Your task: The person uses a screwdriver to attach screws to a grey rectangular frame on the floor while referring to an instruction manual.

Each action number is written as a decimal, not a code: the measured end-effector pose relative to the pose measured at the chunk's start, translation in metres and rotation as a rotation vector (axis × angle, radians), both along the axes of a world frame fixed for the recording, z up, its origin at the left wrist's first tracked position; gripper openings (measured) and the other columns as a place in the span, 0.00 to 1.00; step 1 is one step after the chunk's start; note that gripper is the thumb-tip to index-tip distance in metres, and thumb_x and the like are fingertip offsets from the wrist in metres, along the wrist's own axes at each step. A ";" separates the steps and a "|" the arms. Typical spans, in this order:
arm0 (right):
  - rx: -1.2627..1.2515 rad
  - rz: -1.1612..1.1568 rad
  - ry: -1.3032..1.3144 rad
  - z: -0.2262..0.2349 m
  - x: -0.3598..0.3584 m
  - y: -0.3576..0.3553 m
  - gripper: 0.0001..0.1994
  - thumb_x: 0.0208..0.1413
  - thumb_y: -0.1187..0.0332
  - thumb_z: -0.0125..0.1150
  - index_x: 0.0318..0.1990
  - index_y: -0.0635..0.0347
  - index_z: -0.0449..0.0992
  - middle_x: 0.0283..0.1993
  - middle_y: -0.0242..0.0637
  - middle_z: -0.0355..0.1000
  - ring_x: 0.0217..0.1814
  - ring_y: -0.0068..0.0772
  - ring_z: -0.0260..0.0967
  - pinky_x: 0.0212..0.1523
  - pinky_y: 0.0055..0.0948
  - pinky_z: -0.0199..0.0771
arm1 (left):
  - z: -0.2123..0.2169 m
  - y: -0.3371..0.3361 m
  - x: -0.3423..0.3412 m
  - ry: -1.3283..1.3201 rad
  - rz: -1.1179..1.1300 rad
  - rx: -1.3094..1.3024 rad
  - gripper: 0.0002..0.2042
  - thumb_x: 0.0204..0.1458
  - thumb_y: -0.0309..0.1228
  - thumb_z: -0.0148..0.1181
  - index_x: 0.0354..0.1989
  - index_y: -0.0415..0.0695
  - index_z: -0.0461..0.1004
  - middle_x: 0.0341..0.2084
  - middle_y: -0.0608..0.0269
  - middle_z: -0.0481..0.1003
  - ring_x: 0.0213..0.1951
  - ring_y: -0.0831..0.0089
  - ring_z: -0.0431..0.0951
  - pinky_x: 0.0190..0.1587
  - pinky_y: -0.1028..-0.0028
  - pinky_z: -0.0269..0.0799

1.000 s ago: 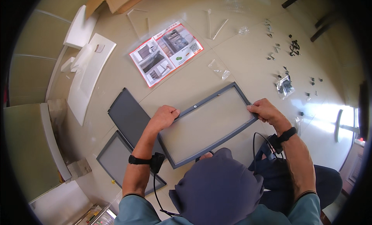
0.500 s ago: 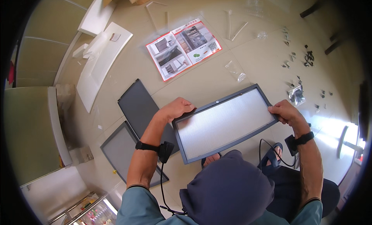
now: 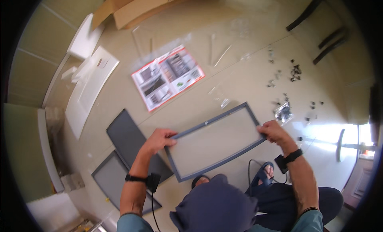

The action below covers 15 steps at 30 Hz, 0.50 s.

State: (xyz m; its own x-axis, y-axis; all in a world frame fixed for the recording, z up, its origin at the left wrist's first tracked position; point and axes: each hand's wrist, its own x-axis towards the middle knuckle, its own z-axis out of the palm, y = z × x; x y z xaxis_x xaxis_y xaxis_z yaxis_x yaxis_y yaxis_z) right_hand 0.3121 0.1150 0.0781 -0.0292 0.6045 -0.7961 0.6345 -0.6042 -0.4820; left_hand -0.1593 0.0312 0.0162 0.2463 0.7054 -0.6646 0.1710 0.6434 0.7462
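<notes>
Both hands, left hand and right hand, grip the ends of a grey framed panel, unmounted above the floor; two panels beside it and scattered screws beyond look unassembled.

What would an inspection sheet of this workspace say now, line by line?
Surface: pale tiled floor.
Job's things: grey framed panel, held at both short ends.
Clutter: two more grey panels, printed leaflet, small dark hardware, clear bags, white foam pieces, cardboard box.
Grippers: left hand and right hand grip the panel.
Cables: black lead from left wrist; another by the sandal.
Surroundings: dark chair legs.
</notes>
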 end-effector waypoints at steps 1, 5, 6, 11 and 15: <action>-0.002 -0.013 0.013 0.005 -0.003 -0.001 0.19 0.55 0.56 0.65 0.23 0.64 0.75 0.11 0.31 0.61 0.09 0.22 0.57 0.10 0.26 0.53 | 0.004 -0.004 0.007 0.046 0.053 0.032 0.17 0.47 0.20 0.66 0.47 0.31 0.77 0.32 0.63 0.79 0.31 0.77 0.76 0.37 0.77 0.73; 0.030 -0.041 0.020 -0.009 0.014 -0.005 0.19 0.55 0.57 0.66 0.23 0.65 0.75 0.11 0.31 0.61 0.10 0.23 0.57 0.11 0.26 0.54 | 0.003 -0.022 0.038 0.285 0.313 0.284 0.13 0.46 0.23 0.69 0.40 0.33 0.80 0.30 0.63 0.80 0.31 0.78 0.76 0.35 0.77 0.73; 0.040 -0.011 0.014 -0.009 0.017 -0.004 0.19 0.54 0.57 0.66 0.23 0.66 0.75 0.11 0.32 0.62 0.10 0.24 0.58 0.12 0.27 0.55 | -0.003 -0.023 0.045 0.310 0.358 0.282 0.13 0.44 0.24 0.71 0.39 0.33 0.80 0.29 0.63 0.79 0.32 0.78 0.76 0.36 0.77 0.73; 0.099 0.268 -0.166 -0.002 0.029 0.019 0.19 0.52 0.55 0.63 0.23 0.67 0.78 0.14 0.39 0.69 0.13 0.29 0.67 0.17 0.30 0.67 | -0.020 -0.028 0.058 0.341 0.465 0.396 0.12 0.43 0.23 0.72 0.37 0.34 0.80 0.27 0.65 0.78 0.30 0.79 0.76 0.35 0.78 0.73; 0.044 0.578 -0.389 0.018 0.038 0.054 0.19 0.56 0.57 0.55 0.24 0.65 0.79 0.17 0.40 0.74 0.19 0.36 0.74 0.27 0.35 0.76 | -0.021 -0.029 0.050 0.293 0.511 0.398 0.12 0.41 0.22 0.73 0.35 0.34 0.79 0.26 0.67 0.78 0.30 0.81 0.75 0.34 0.79 0.72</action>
